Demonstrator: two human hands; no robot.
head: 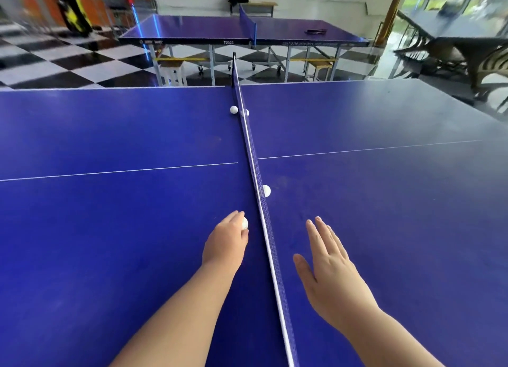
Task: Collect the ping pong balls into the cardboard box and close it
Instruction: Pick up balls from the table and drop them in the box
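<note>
My left hand [226, 240] is curled around a white ping pong ball [244, 223] just left of the net [254, 163]. My right hand [327, 259] hovers flat and open over the right half of the blue table [110, 229], holding nothing. Another white ball [266, 190] rests against the right side of the net, beyond my hands. Two more balls lie near the far end of the net: one on the left side [234, 109], one on the right side [245, 112], partly seen through the mesh. No cardboard box is in view.
A second blue table tennis table [192, 31] stands beyond, with paddles [316, 31] on it. A checkered floor and stools lie between the tables. Stacked chairs [467, 53] stand at the far right.
</note>
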